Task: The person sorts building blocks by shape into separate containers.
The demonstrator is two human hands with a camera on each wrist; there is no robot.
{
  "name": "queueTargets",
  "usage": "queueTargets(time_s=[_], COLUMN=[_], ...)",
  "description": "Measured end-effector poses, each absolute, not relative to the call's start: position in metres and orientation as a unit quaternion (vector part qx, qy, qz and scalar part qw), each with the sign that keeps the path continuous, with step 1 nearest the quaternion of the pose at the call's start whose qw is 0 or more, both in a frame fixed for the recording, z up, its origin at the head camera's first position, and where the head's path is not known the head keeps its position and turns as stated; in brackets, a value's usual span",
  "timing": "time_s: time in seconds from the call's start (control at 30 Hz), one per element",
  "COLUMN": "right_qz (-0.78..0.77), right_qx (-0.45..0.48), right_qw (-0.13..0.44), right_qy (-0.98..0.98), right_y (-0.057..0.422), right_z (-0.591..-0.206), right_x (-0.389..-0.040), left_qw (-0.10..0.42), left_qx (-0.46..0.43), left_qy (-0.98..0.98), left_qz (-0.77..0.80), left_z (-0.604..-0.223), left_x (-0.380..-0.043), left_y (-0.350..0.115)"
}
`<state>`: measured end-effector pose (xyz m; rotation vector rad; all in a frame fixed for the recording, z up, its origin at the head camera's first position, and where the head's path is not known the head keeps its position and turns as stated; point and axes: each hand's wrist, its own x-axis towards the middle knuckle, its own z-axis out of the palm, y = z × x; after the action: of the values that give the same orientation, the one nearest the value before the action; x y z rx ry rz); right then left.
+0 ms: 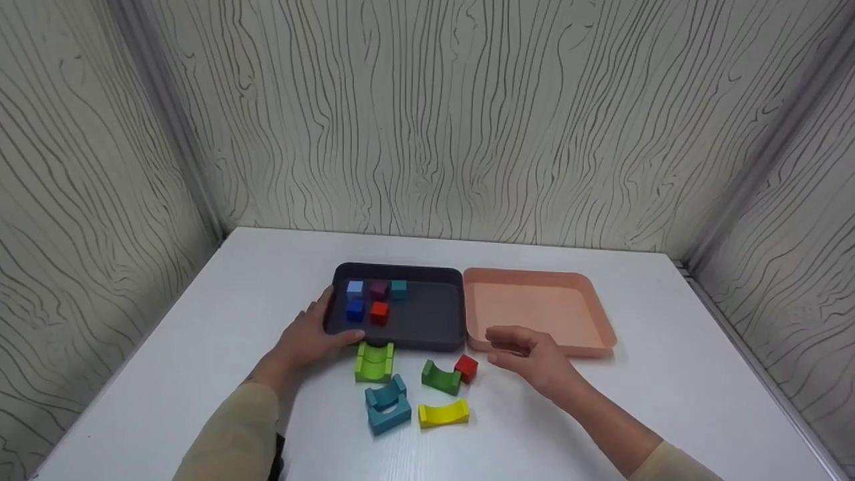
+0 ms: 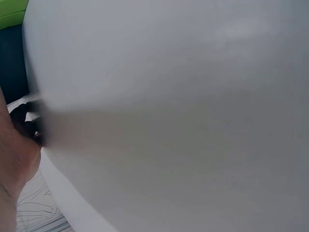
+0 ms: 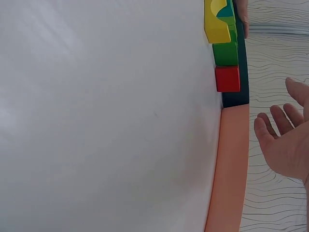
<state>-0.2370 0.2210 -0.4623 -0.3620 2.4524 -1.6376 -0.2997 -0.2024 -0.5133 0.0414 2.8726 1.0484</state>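
My left hand (image 1: 310, 337) rests against the dark tray (image 1: 427, 341) at its front left corner, fingers along the side wall and thumb across the front rim. Five small cubes stand in that tray: a light blue cube (image 1: 355, 289), a purple cube (image 1: 379, 290), a teal cube (image 1: 399, 289), a blue cube (image 1: 355, 310) and a red cube (image 1: 379, 312). My right hand (image 1: 538, 361) hovers by the front edge of the pink tray (image 1: 594, 314), fingers loosely bent, holding nothing. Left of it, another red cube (image 1: 466, 368) touches a green arch block (image 1: 441, 377).
In front of the dark tray lie a lime green arch block (image 1: 374, 364), two teal arch blocks (image 1: 389, 417), one leaning on the other, and a yellow arch block (image 1: 444, 414). Patterned walls (image 1: 427, 120) enclose the white table (image 1: 267, 267) behind and at both sides.
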Motion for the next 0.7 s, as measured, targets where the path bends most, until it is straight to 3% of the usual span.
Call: queueTargets(time_s=[0.7], right_qz=[-0.554], right_qx=[-0.123], right_qw=[0.11], right_qy=[0.816], right_y=[0.213], right_z=[-0.491], right_x=[-0.228], left_qw=[0.041], left_qx=[0.023], left_qy=[0.938], left_qz=[0.343], left_z=[-0.516], left_x=[-0.303], left_y=[-0.205])
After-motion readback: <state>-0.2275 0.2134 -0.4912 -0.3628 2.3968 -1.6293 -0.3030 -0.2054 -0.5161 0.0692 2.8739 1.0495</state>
